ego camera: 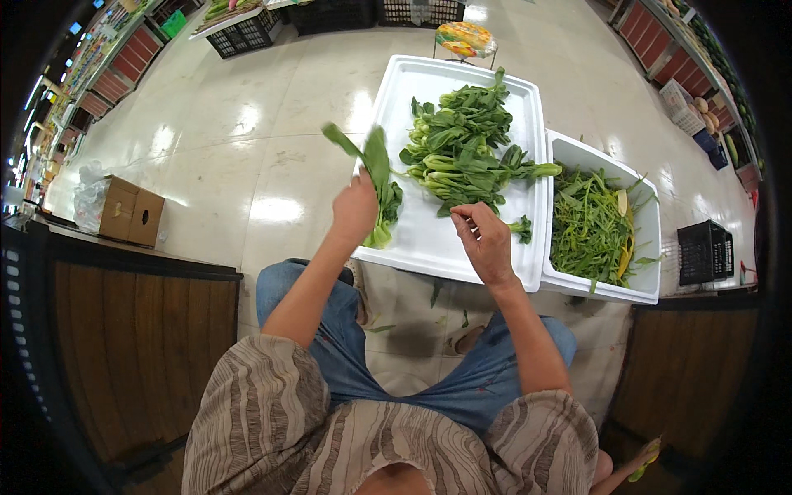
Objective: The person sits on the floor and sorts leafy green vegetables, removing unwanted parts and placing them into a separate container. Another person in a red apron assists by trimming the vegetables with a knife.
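My left hand (356, 207) is closed around a green leafy vegetable (375, 154), its broad leaves sticking up past the fist. Partly behind that hand, a small group of bok choy (382, 232) lies on the left edge of a white foam tray or lid (421, 260). Over the tray's near part hovers my right hand (486, 241), thumb and fingers drawn together with nothing visible between them. Just beyond it spreads a pile of bok choy (458, 148). One small bok choy piece (524, 229) sits beside the right hand, partly hidden by it.
Right of the tray stands a white foam box (646, 247) of loose greens (585, 223). A stool with a patterned cover (466, 40) is behind. A cardboard box (130, 210) stands left, a black crate (705, 252) right. Another person's hand (646, 455) shows at lower right.
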`<state>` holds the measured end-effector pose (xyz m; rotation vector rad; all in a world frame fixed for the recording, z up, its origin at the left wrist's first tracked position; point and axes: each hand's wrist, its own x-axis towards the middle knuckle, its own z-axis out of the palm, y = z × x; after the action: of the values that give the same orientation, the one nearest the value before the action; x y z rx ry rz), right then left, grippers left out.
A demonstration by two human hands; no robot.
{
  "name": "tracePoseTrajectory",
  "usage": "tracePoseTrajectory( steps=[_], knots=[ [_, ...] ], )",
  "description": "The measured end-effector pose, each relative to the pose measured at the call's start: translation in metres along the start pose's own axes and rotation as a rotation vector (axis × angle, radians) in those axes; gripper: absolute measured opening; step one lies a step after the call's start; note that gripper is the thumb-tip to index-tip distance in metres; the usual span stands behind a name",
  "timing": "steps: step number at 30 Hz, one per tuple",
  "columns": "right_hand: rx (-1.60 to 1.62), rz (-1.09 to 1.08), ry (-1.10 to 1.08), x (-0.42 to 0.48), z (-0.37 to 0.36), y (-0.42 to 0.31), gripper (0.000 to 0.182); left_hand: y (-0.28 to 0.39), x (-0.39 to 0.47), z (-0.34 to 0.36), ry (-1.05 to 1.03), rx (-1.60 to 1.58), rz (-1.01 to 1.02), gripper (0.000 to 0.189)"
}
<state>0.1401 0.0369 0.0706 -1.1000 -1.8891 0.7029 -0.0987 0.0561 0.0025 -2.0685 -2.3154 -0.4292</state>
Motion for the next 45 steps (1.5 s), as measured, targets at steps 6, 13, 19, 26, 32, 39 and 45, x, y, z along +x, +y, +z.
tracePoseTrajectory(
  steps=[6,13,19,26,32,39,45],
  knots=[
    [-0.025,0.013,0.005,0.003,-0.001,0.004,0.01,-0.01,-0.034,0.042,-0.241,0.215,0.122,0.041],
    [-0.115,0.12,0.086,0.009,-0.014,0.026,0.012,0.005,-0.019,0.01,-0.403,0.128,0.042,0.05],
    [-0.302,0.158,0.082,0.019,-0.011,0.057,0.014,0.007,-0.014,0.003,-0.265,0.093,0.011,0.037],
    [-0.446,0.053,-0.109,0.038,0.036,0.076,0.026,-0.011,0.007,-0.042,0.043,-0.058,-0.101,0.023],
    [-0.555,-0.059,-0.223,0.045,0.077,0.094,0.046,-0.022,0.005,-0.043,0.043,-0.108,-0.088,0.02],
    [-0.751,-0.039,-0.321,0.044,0.079,0.097,0.041,-0.023,0.003,-0.045,0.009,-0.119,-0.057,0.022],
    [-0.559,-0.015,-0.119,0.045,0.054,0.082,0.025,-0.012,0.005,-0.046,-0.033,-0.171,-0.026,0.023]
  ],
)
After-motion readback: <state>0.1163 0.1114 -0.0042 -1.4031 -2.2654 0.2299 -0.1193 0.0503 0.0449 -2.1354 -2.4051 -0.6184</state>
